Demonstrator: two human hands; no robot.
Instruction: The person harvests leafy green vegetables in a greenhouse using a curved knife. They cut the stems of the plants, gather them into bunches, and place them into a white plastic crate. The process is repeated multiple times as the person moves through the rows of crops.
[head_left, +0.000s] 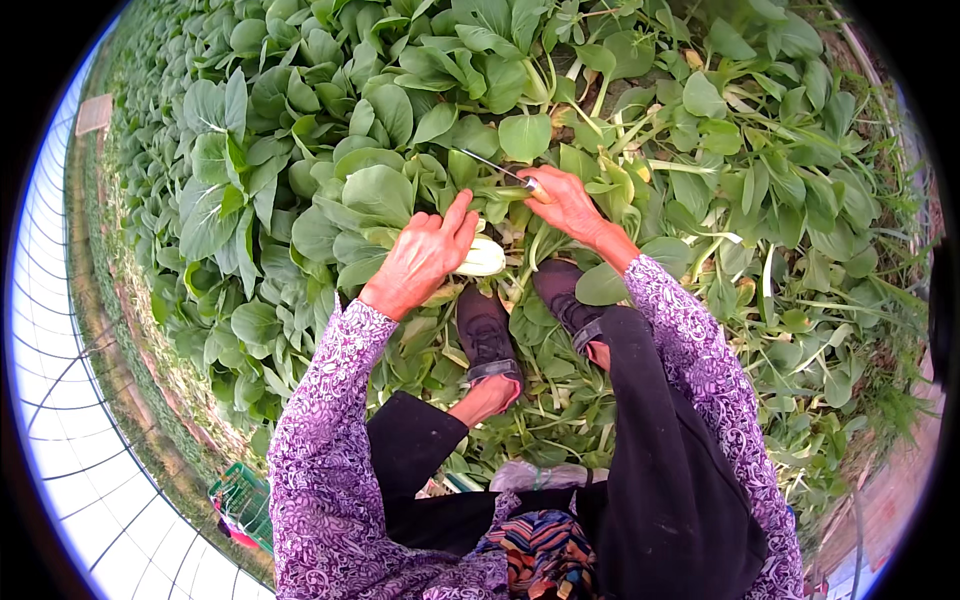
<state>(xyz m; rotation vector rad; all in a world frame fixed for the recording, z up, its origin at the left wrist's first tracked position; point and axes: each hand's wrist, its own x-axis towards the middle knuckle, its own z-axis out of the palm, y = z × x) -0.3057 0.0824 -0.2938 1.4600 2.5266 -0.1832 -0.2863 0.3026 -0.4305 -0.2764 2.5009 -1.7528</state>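
My left hand (429, 251) is closed around a bok choy plant (481, 257), its pale base showing below my fingers and its broad green leaves spreading out to the left. The index finger points up toward the blade. In my right hand (564, 204) is a small knife (495, 165) with a light handle and a thin metal blade, which slants up and to the left over the leaves. A pale green leaf stalk lies beside the knife handle, close to the right fingers; whether they touch it I cannot tell.
Dense standing bok choy (255, 187) fills the left and top. Loose, partly yellowed leaves (720, 247) cover the ground at the right and around my shoes (487, 334). A green plastic crate (244, 501) stands at the lower left. A greenhouse wall curves along the left edge.
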